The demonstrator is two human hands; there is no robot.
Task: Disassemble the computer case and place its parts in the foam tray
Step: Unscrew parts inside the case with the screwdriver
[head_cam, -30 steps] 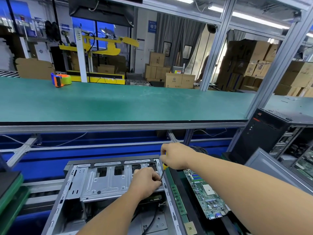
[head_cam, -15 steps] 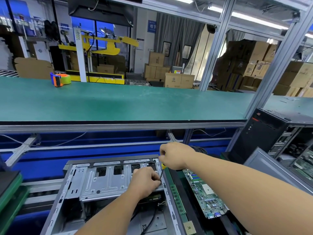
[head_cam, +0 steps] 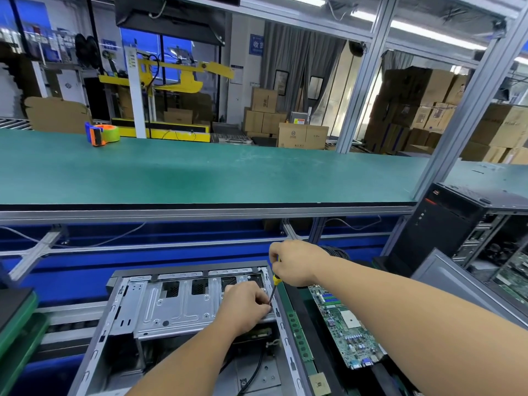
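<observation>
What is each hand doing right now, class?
Left hand: fingers curled at the screwdriver tip on the computer case.
Right hand: grips the screwdriver handle.

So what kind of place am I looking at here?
Most likely a factory or warehouse teardown line: a long green-matted workbench, stacked cardboard boxes behind, and an opened computer case beside a loose motherboard.

Open grey computer case [head_cam: 160, 310], flat

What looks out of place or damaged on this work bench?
Nothing stands out. The right hand holds a screwdriver at the open computer case, the left hand steadies its tip, and a motherboard lies flat beside.
</observation>
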